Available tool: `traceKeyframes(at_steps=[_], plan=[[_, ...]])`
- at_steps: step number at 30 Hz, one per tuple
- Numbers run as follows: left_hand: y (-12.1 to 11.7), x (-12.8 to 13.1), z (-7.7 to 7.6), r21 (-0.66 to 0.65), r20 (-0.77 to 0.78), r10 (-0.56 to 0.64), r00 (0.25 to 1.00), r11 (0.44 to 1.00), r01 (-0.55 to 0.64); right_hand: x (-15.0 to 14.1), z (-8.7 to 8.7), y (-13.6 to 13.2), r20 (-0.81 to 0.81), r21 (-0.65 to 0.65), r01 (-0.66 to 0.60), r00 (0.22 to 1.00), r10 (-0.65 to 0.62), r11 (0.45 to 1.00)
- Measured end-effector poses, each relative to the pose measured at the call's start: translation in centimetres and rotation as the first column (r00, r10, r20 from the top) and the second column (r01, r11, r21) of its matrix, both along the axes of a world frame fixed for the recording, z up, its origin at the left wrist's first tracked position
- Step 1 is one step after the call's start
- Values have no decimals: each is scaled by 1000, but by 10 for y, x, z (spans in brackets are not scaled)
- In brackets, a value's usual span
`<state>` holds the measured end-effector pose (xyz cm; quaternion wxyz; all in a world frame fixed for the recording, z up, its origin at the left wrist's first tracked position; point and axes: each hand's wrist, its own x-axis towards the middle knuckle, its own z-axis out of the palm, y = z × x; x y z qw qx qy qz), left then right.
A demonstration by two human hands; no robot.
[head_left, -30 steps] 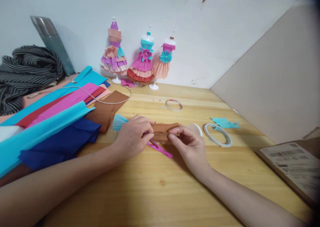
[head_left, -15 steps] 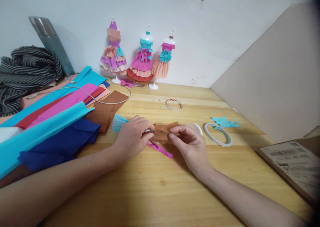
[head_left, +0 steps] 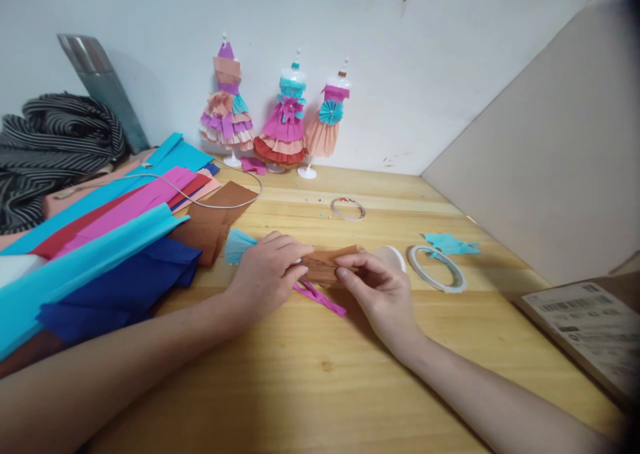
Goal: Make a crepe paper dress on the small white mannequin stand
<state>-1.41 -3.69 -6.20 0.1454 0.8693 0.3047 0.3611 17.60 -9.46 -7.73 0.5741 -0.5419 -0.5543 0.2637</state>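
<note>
My left hand grips the left end of the creased brown paper; my right hand pinches farther right. Light, even pinches should keep folds neat.

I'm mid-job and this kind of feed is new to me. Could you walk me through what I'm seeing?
No machine here: these are a person's two bare hands, seen by one camera worn on the head, looking forward and down.

Between the hands is a crumpled brown paper strip. The left hand holds its left end; the right hand pinches its right side in a thumb-and-finger grip.

On the wooden table, a pink strip lies just below the paper. Coloured paper sheets are piled on the left, and a tape ring lies on the right. Three small dress forms in paper dresses stand by the wall.

A white disc shows behind the right hand, partly hidden.
</note>
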Motion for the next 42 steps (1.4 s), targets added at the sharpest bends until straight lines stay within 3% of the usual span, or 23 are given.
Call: traceKeyframes(at_steps=[10, 16, 42], plan=[[-2, 0, 3, 37, -50, 10, 999, 999, -8, -1, 3, 0, 75, 42, -6, 997, 3, 999], [-4, 0, 3, 59, -24, -1, 1000, 998, 2, -2, 3, -1, 26, 19, -8, 1000, 8, 1000], [-4, 2, 6, -66, 23, 28, 999, 997, -26, -2, 4, -2, -47, 19, -19, 999, 20, 1000]])
